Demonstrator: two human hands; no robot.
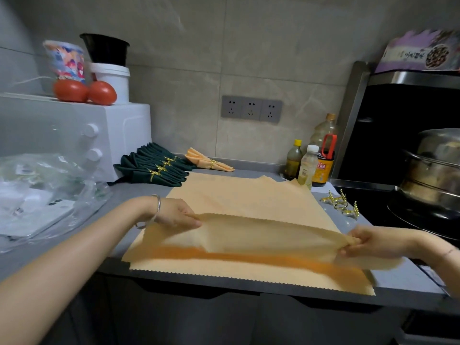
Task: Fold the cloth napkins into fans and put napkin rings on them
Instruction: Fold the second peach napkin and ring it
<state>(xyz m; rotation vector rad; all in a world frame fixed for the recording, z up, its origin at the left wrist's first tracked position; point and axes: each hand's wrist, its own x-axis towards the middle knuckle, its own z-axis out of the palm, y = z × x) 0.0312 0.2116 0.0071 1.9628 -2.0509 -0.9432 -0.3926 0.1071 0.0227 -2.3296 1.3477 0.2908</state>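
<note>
The left forearm comes in from the lower left, a silver bracelet (156,207) on its wrist. Just beyond it, a zigzag-cut edge of the peach napkin (244,195) hangs slightly over the front lip of the grey table (139,192).

To the left lie crumpled clear plastic bags (44,185), and behind them stands a white toaster oven (124,135) with two tomatoes (84,92) and some tubs on top. Against the oven's foot lies a row of dark green napkins (154,168), already folded and ringed in gold. Just beside them is one folded peach napkin in a ring (209,161). A cluster of bottles (308,165) stands at the back right, close to the spread cloth's far corner. A few loose gold napkin rings (341,204) lie near its right edge, by the black stove (373,207) that carries a steel pot (435,170). Nothing lies on the cloth itself.

The peach napkin covers the middle of the table. The left grip (174,212) pinches its cloth at the left side, thumb and fingers closed on the fabric. The right grip (368,241) pinches it at the right side in the same way. Between them a second zigzag edge is lifted clear of the layer below and stretched taut.

That raised edge runs left to right, dipping a little towards the right, roughly parallel to the table's front. Whether it belongs to the same cloth as the overhanging edge I cannot tell.
</note>
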